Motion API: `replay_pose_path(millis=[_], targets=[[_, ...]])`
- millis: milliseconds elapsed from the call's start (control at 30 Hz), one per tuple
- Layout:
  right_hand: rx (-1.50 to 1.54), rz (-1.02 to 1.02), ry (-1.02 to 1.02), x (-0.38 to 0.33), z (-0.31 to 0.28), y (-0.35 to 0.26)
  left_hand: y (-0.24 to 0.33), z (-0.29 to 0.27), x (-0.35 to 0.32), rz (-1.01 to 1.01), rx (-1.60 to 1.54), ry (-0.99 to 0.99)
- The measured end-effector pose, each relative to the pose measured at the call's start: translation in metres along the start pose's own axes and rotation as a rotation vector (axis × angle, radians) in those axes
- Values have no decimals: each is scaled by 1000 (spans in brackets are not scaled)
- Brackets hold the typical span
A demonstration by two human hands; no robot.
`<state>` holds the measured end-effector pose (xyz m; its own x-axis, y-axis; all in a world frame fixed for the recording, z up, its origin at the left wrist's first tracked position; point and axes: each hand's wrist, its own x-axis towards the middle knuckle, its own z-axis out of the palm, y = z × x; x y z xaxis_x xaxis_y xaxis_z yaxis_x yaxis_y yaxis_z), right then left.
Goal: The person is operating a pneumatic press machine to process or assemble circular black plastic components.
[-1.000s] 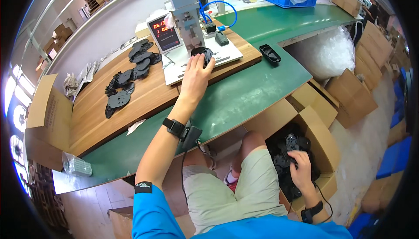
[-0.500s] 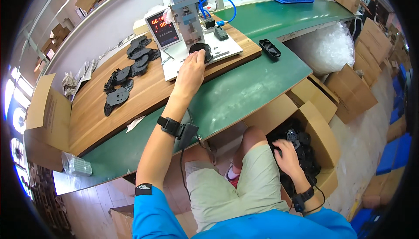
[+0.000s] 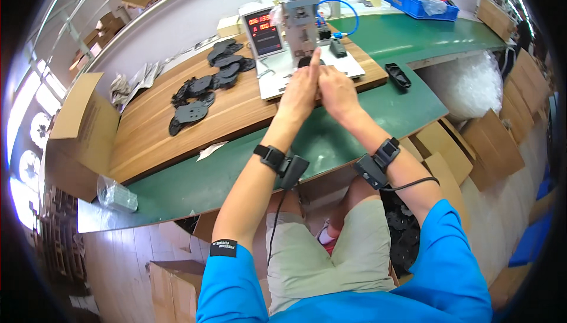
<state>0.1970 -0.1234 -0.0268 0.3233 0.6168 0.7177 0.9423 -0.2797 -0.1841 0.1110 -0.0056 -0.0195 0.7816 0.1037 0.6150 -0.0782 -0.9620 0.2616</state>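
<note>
A press machine (image 3: pixel 300 25) with a metal column stands over a white base plate (image 3: pixel 273 87). Under the column, a black plastic part (image 3: pixel 305 61) shows only in a small piece above my hands. My left hand (image 3: pixel 300 91) is closed at this part, one finger pointing up. Beside it and touching it, my right hand (image 3: pixel 338 93) has its fingers curled in; whatever they hold is hidden. To the left, several flat black plastic parts (image 3: pixel 192 111) lie in a row on the wooden board (image 3: pixel 147 140).
A display box (image 3: pixel 261 32) stands left of the column. On the green table (image 3: pixel 348 125) lies a black shell-shaped part (image 3: pixel 397 76). An open carton (image 3: pixel 82 137) stands at the left. Black parts (image 3: pixel 403 228) fill a box beside my right leg. Farther back sits a blue crate (image 3: pixel 418 4).
My right hand has come up from the box of black parts to the press, beside my left hand. The view has shifted, and my left hand stays at the press.
</note>
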Motion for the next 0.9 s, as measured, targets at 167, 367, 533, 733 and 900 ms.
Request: replay_pose_path(millis=[167, 367, 533, 733, 900], targets=[[-71, 37, -57, 6, -11, -5, 4, -10, -28, 87, 14, 206], [-24, -12, -83, 17, -18, 0, -110, -122, -95, -178, 571, 380], [-30, -14, -101, 21, -12, -2, -203, -182, -164, -777, 602, 481], [-52, 0, -120, 20, -20, -1, -215, -188, -178, -841, 415, 286], [-55, 17, -127, 17, -16, 5, -171, -178, -158, -337, 275, 261]])
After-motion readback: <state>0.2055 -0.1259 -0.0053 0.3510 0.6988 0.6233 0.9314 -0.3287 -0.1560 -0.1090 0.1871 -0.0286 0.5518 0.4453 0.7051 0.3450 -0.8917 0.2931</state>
